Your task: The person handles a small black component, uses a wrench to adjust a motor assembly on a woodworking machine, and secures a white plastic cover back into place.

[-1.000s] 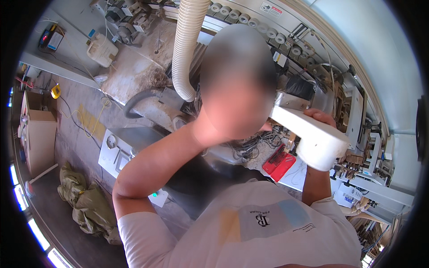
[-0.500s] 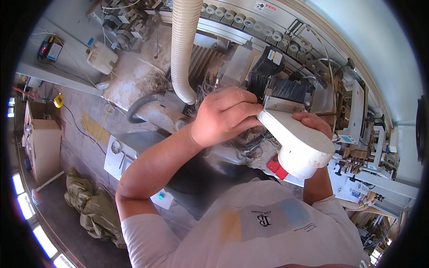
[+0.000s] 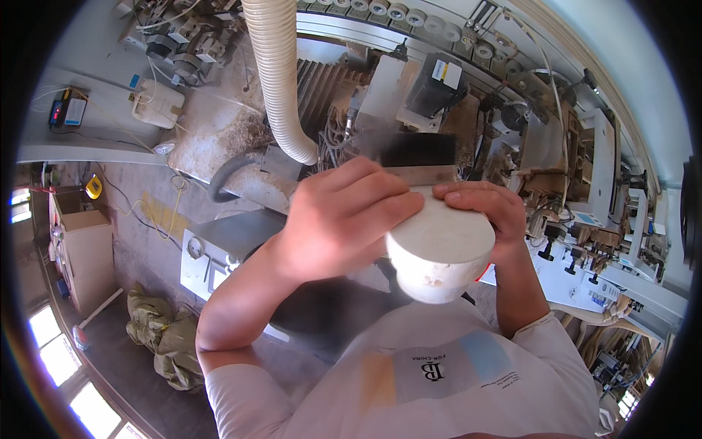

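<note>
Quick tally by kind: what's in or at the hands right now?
White round-ended block: 1
Flat metal scraper blade with dark top: 1
Hands on them: 2, left hand and right hand
Total: 4

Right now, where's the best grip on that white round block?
Probably its curved side wall, from two opposite sides. The white round block shows a flat end face toward the camera; the left hand and right hand already flank it so, fingers over the far rim.

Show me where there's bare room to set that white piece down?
Little room. The dusty grey ledge between the white jug and ribbed hose is barest. Behind the hands and white piece, the machine is crowded with parts and cables.
</note>
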{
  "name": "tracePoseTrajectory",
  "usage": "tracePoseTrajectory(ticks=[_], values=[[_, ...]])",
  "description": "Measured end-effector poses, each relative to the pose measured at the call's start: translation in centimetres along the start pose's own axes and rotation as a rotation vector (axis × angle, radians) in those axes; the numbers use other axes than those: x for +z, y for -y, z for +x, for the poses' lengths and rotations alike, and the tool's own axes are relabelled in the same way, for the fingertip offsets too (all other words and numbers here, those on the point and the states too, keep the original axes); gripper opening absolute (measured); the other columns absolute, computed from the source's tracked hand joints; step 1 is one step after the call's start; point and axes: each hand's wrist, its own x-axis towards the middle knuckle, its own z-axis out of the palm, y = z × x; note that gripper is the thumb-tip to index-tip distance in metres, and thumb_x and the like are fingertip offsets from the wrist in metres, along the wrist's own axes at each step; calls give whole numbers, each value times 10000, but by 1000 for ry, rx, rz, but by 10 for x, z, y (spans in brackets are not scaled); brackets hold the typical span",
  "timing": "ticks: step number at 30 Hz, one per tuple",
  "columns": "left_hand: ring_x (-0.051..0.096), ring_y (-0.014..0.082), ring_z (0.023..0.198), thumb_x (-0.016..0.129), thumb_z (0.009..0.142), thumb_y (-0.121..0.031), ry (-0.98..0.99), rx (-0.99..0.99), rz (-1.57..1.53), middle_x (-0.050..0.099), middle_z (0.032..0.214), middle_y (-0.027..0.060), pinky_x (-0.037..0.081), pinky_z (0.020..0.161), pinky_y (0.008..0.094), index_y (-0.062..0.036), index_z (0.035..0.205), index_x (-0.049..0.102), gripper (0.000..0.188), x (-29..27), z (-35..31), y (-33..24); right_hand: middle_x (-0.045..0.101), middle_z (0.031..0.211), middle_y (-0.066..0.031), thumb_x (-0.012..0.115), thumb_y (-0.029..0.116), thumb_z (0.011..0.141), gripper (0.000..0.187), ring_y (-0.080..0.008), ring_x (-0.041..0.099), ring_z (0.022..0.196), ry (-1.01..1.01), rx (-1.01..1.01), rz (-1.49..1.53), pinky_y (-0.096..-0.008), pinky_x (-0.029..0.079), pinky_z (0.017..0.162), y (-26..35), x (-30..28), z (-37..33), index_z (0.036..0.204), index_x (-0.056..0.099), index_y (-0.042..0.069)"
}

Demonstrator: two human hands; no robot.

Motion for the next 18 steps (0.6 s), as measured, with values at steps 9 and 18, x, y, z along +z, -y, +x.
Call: tracePoseTrajectory(ticks=[9, 18], values=[[665, 280, 1104, 781, 858, -93, -373, -355, 185, 675, 1236, 151, 551, 939, 401, 12, 1305, 606, 491, -41, -38, 37, 686, 1272, -157, 751, 175, 923, 415, -233, 640, 1203, -284, 245, -660, -402, 480, 1068, -7, -154, -37, 1297, 649, 27], [674, 125, 1014, 813, 841, -104, -261, -635, 153, 746, 1114, 78, 526, 897, 278, -5, 1172, 714, 359, 15, 62, 138, 567, 1483, -60, 666, 357, 996, 507, -258, 523, 1376, -403, 605, -1381, -412, 386, 1166, -92, -267, -123, 1460, 559, 183]])
